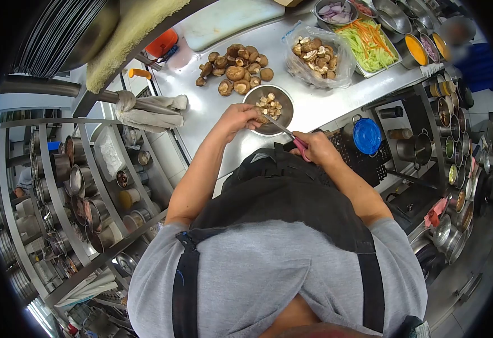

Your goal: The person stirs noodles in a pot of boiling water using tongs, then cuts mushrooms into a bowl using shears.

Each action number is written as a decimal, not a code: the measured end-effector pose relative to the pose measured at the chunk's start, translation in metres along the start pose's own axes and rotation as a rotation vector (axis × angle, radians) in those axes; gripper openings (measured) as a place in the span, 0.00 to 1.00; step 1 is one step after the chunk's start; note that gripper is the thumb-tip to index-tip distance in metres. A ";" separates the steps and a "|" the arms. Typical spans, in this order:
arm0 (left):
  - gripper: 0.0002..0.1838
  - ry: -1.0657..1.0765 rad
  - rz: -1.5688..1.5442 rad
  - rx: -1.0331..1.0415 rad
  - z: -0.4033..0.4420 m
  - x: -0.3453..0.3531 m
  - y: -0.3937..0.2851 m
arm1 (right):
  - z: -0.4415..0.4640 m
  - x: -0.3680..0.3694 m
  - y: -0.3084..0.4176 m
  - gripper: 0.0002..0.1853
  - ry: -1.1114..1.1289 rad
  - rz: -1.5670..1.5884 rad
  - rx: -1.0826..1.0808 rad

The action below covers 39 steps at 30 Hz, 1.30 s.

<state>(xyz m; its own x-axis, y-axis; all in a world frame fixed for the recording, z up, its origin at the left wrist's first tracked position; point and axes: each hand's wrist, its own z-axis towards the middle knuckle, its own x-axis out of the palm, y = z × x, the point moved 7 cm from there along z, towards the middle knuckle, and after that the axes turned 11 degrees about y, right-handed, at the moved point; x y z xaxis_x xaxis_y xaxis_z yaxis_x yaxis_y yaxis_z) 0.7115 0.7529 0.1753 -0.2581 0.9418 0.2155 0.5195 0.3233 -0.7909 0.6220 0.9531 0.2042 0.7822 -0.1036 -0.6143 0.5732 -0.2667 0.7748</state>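
My left hand (242, 120) is closed on a mushroom at the left rim of a steel bowl (287, 100). Cut mushroom pieces (270, 105) lie inside the bowl. Pink-handled scissors (300, 147) are gripped in my right hand (317, 147), at the bowl's lower right, and their blades reach over the bowl to the mushroom. Behind the bowl, whole brown mushrooms (236, 73) are heaped on the steel counter (184, 117). A clear plastic bag (342, 76) with more mushrooms stands to the right of the heap.
A white cutting board (224, 21) lies at the back, near an orange container (162, 43). At the right are a tray of shredded vegetables (370, 48) and a bowl of sliced onion (336, 12). A cloth (151, 111) hangs on a rail at the left.
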 end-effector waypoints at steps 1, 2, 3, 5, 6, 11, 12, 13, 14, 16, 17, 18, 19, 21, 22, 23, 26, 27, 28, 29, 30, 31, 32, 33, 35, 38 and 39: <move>0.12 0.003 0.002 0.024 0.001 0.000 -0.002 | 0.001 -0.003 0.005 0.20 -0.030 -0.001 -0.018; 0.12 0.008 0.003 0.046 0.003 0.001 -0.002 | 0.003 -0.003 0.009 0.20 -0.031 -0.001 -0.017; 0.12 0.011 0.001 0.044 0.003 0.002 0.000 | 0.005 -0.001 0.010 0.20 -0.019 0.029 0.029; 0.16 0.067 0.038 0.005 0.003 0.012 -0.002 | 0.011 -0.003 0.018 0.20 -0.008 0.053 0.074; 0.16 0.066 0.035 0.007 0.004 0.014 -0.001 | 0.015 -0.002 0.017 0.25 0.034 0.026 0.137; 0.11 0.007 0.041 -0.056 0.008 0.002 0.008 | 0.017 0.008 0.006 0.20 0.086 0.024 0.134; 0.11 0.008 0.035 -0.057 0.009 0.002 0.010 | 0.015 0.011 0.002 0.20 0.082 0.012 0.088; 0.11 -0.017 0.030 -0.089 0.008 0.002 0.011 | 0.014 0.011 0.004 0.20 0.076 0.000 0.041; 0.11 -0.042 0.028 -0.122 0.007 0.001 0.012 | 0.013 0.010 0.002 0.20 0.079 0.000 0.041; 0.12 -0.044 0.010 -0.121 0.008 0.001 0.013 | 0.011 0.009 0.004 0.19 0.071 -0.037 0.025; 0.12 -0.046 -0.006 -0.118 0.008 0.001 0.013 | 0.011 0.008 0.006 0.19 0.069 -0.036 0.024; 0.12 -0.045 -0.002 -0.117 0.007 0.001 0.012 | 0.010 0.006 0.007 0.19 0.070 -0.036 0.045; 0.13 -0.042 -0.010 -0.072 0.007 0.002 0.009 | 0.009 0.004 0.008 0.19 0.070 -0.036 0.066; 0.13 -0.037 -0.018 -0.025 0.006 0.006 0.006 | 0.007 0.004 0.012 0.21 0.064 -0.014 0.108; 0.13 -0.002 -0.001 -0.022 0.002 0.013 0.002 | 0.007 0.003 0.013 0.24 0.063 0.008 0.147; 0.14 0.031 0.017 -0.019 0.001 0.018 -0.001 | 0.010 0.002 0.017 0.24 0.062 0.005 0.147; 0.14 -0.009 0.102 -0.057 0.008 0.016 0.005 | 0.018 0.003 0.016 0.20 0.061 -0.002 0.209; 0.14 -0.010 0.106 -0.059 0.009 0.013 0.007 | 0.019 0.008 0.010 0.18 0.073 0.013 0.220; 0.14 -0.013 0.106 -0.077 0.008 0.013 0.008 | 0.020 0.010 0.009 0.16 0.086 0.027 0.232; 0.14 -0.016 0.105 -0.091 0.008 0.013 0.009 | 0.021 0.008 0.009 0.16 0.086 0.026 0.232; 0.14 -0.015 0.104 -0.091 0.009 0.016 0.010 | 0.023 0.009 0.008 0.16 0.126 0.010 0.237; 0.13 0.044 0.084 -0.119 0.008 0.027 0.012 | 0.024 0.010 0.009 0.17 0.168 -0.005 0.242; 0.13 0.100 0.063 -0.149 0.007 0.039 0.015 | 0.026 0.011 0.007 0.17 0.171 -0.002 0.242; 0.13 0.004 0.105 -0.155 0.011 0.037 0.019 | 0.028 0.010 0.004 0.17 0.156 -0.018 0.238; 0.14 -0.026 0.242 -0.165 0.008 0.027 0.015 | 0.026 0.007 -0.001 0.20 0.097 -0.048 0.190; 0.18 -0.032 0.386 -0.191 0.000 0.016 0.007 | 0.014 0.003 -0.003 0.24 0.081 0.015 0.197; 0.19 -0.077 0.408 -0.091 0.002 0.008 0.004 | 0.011 0.001 0.001 0.24 0.078 0.014 0.193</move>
<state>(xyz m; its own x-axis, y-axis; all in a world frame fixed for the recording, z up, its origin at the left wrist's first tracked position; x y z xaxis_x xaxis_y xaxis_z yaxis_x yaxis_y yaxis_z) 0.7101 0.7621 0.1725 -0.0746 0.9857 -0.1514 0.6610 -0.0648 -0.7475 0.6204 0.9422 0.2025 0.8108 -0.0357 -0.5842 0.5105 -0.4451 0.7357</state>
